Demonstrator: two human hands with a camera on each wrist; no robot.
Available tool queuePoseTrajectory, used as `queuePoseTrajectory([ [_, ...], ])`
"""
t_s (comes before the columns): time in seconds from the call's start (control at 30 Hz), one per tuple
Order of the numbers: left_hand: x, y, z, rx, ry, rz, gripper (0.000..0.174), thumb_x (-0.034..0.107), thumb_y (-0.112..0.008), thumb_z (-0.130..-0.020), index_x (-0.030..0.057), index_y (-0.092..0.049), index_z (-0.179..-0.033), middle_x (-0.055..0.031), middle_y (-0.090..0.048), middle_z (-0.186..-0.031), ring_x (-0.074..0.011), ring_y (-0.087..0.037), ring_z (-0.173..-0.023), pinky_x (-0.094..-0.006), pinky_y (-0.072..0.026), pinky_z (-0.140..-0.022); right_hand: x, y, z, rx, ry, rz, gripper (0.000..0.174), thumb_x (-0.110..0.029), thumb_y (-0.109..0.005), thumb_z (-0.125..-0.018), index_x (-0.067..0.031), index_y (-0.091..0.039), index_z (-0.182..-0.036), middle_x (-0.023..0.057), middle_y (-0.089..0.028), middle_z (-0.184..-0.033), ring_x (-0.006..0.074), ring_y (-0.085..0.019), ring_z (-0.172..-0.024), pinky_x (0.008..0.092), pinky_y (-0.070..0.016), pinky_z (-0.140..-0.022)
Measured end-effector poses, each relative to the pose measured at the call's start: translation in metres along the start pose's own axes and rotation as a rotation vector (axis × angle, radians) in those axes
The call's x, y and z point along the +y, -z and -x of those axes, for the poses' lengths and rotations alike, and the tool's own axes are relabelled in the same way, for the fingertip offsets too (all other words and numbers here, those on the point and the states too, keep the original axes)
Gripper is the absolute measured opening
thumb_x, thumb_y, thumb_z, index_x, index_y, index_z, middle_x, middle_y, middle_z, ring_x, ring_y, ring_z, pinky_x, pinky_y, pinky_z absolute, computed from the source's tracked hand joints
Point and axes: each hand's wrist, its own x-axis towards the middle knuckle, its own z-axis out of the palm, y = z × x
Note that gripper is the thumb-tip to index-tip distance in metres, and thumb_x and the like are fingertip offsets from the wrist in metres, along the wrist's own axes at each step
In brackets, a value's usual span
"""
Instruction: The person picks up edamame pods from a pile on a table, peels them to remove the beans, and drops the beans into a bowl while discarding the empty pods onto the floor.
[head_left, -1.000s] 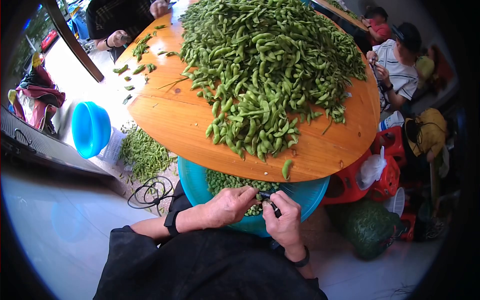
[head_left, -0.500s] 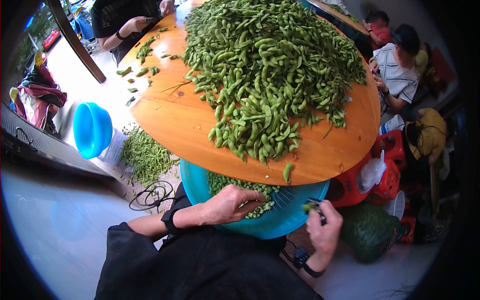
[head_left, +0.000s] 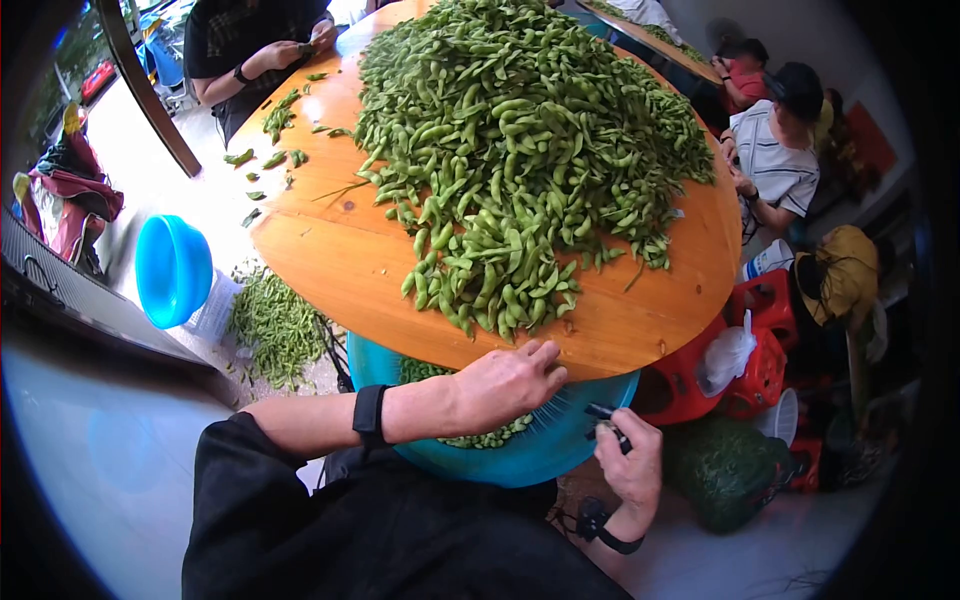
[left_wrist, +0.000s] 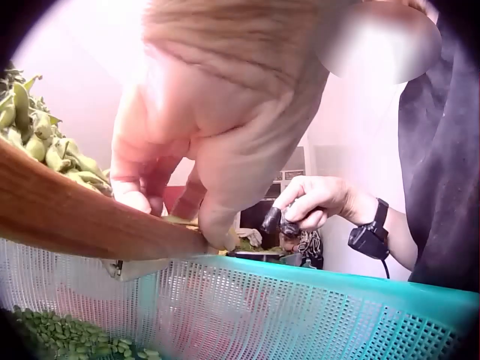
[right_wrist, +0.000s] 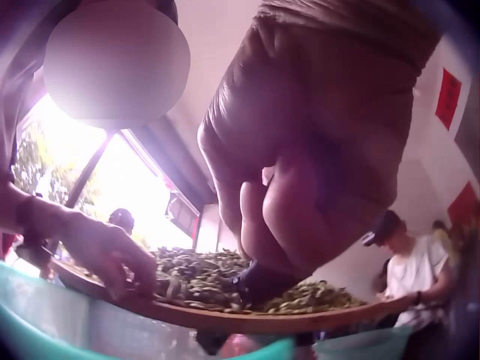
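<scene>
My left hand (head_left: 505, 385) reaches down at the near edge of the wooden table (head_left: 330, 290). In the left wrist view its thumb and fingers pinch a soybean pod (left_wrist: 182, 220), mostly hidden, at that edge. My right hand (head_left: 630, 465) hovers over the right side of the turquoise colander (head_left: 565, 440), fingers loosely bent, holding no pod. Black covers (left_wrist: 271, 220) sit on its forefinger and thumb tips, which stand apart. Shelled green beans (head_left: 490, 438) lie in the colander, partly under my left forearm. A large heap of soybean pods (head_left: 540, 150) covers much of the table.
Red stools (head_left: 755, 370) and a green bulging sack (head_left: 725, 465) stand at the right. At the left are a blue basin (head_left: 172, 272) and pods spread on the floor (head_left: 275, 330). A person (head_left: 255, 60) works across the table; another (head_left: 775, 150) sits at the right.
My left hand has moved from over the beans up to the table edge, where a lone pod lay. My right hand went right, away from the left, and the green bit at its fingertips is gone.
</scene>
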Motion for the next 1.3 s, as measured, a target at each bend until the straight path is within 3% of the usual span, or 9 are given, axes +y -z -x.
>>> queuePoseTrajectory([
  [0.1, -0.001, 0.004, 0.011, 0.291, 0.171, 0.510, 0.019, -0.002, -0.065, -0.086, -0.0015, -0.053, -0.101, -0.0095, -0.058, -0.082, -0.0231, -0.066, -0.073, -0.0366, -0.0553, -0.064, -0.001, -0.035, -0.005, -0.025, -0.163, -0.386, 0.009, -0.001, -0.057, -0.091, 0.0005, -0.056, -0.082, 0.0009, -0.052, -0.064, 0.0055, -0.049, -0.053, 0.0243, -0.0382, -0.047],
  [0.23, 0.007, 0.016, 0.030, 0.213, 0.614, 1.437, 0.010, 0.001, -0.063, -0.094, -0.0005, -0.055, -0.100, -0.0049, -0.063, -0.087, -0.0100, -0.064, -0.078, -0.0259, -0.0552, -0.068, -0.023, -0.067, -0.015, -0.037, -0.206, -0.818, 0.016, -0.003, -0.054, -0.098, -0.0012, -0.050, -0.083, -0.0030, -0.043, -0.063, 0.0031, -0.039, -0.053, 0.0213, -0.0321, -0.045],
  [0.5, 0.018, 0.000, 0.042, 0.347, 0.678, 1.514, 0.011, 0.001, -0.066, -0.092, -0.0007, -0.058, -0.100, -0.0028, -0.061, -0.089, -0.0100, -0.063, -0.078, -0.0238, -0.0544, -0.067, -0.024, -0.075, -0.019, -0.118, -0.187, -1.006, 0.009, -0.003, -0.054, -0.097, 0.0027, -0.055, -0.089, 0.0002, -0.046, -0.066, 0.0055, -0.039, -0.053, 0.0218, -0.0296, -0.043],
  [0.57, 0.019, -0.002, 0.042, 0.433, 0.482, 1.042, 0.012, -0.001, -0.068, -0.090, -0.0007, -0.060, -0.099, -0.0029, -0.059, -0.091, -0.0096, -0.062, -0.082, -0.0237, -0.0541, -0.068, -0.024, -0.075, -0.020, -0.131, -0.237, -1.008, 0.009, -0.004, -0.054, -0.097, 0.0034, -0.056, -0.091, 0.0000, -0.046, -0.065, 0.0053, -0.038, -0.052, 0.0219, -0.0296, -0.043],
  [0.8, 0.022, -0.007, 0.045, 0.444, 0.438, 0.965, 0.013, -0.003, -0.068, -0.089, 0.0001, -0.060, -0.100, -0.0027, -0.057, -0.089, -0.0104, -0.062, -0.082, -0.0237, -0.0537, -0.070, -0.023, -0.081, -0.017, -0.091, -0.146, -0.873, 0.010, -0.005, -0.054, -0.098, 0.0037, -0.057, -0.094, -0.0016, -0.044, -0.062, 0.0043, -0.038, -0.052, 0.0214, -0.0306, -0.044],
  [0.97, 0.016, -0.009, 0.051, 0.318, 0.681, 1.962, 0.018, -0.001, -0.068, -0.089, 0.0040, -0.055, -0.100, -0.0034, -0.060, -0.081, -0.0125, -0.060, -0.066, -0.0235, -0.0450, -0.051, -0.018, -0.080, -0.015, -0.125, -0.011, -0.808, 0.007, 0.000, -0.053, -0.097, 0.0012, -0.056, -0.090, -0.0001, -0.046, -0.071, 0.0038, -0.042, -0.055, 0.0220, -0.0351, -0.046],
  [1.07, 0.007, -0.025, 0.057, 0.199, 0.483, 2.350, 0.017, 0.000, -0.068, -0.090, 0.0051, -0.055, -0.099, -0.0047, -0.061, -0.082, -0.0131, -0.060, -0.064, -0.0234, -0.0407, -0.047, -0.019, -0.072, -0.015, -0.268, -0.158, -1.016, 0.006, 0.000, -0.054, -0.096, 0.0025, -0.058, -0.092, -0.0008, -0.047, -0.074, 0.0037, -0.043, -0.055, 0.0221, -0.0356, -0.046],
  [1.2, 0.012, -0.013, 0.056, 0.238, 0.615, 2.021, 0.018, 0.003, -0.068, -0.091, 0.0062, -0.053, -0.102, -0.0042, -0.062, -0.078, -0.0116, -0.059, -0.063, -0.0239, -0.0427, -0.048, -0.016, -0.074, -0.016, -0.294, -0.174, -1.003, 0.007, -0.001, -0.055, -0.095, 0.0029, -0.060, -0.091, -0.0005, -0.049, -0.075, 0.0046, -0.045, -0.054, 0.0225, -0.0372, -0.047],
  [1.3, 0.022, -0.013, 0.055, 0.273, 0.695, 1.792, 0.019, 0.006, -0.069, -0.092, 0.0071, -0.053, -0.102, -0.0025, -0.063, -0.078, -0.0102, -0.058, -0.063, -0.0235, -0.0430, -0.049, -0.020, -0.079, -0.017, -0.116, 0.130, -0.398, 0.004, -0.002, -0.060, -0.089, 0.0025, -0.060, -0.090, 0.0086, -0.054, -0.076, 0.0169, -0.056, -0.059, 0.0304, -0.0436, -0.054],
])
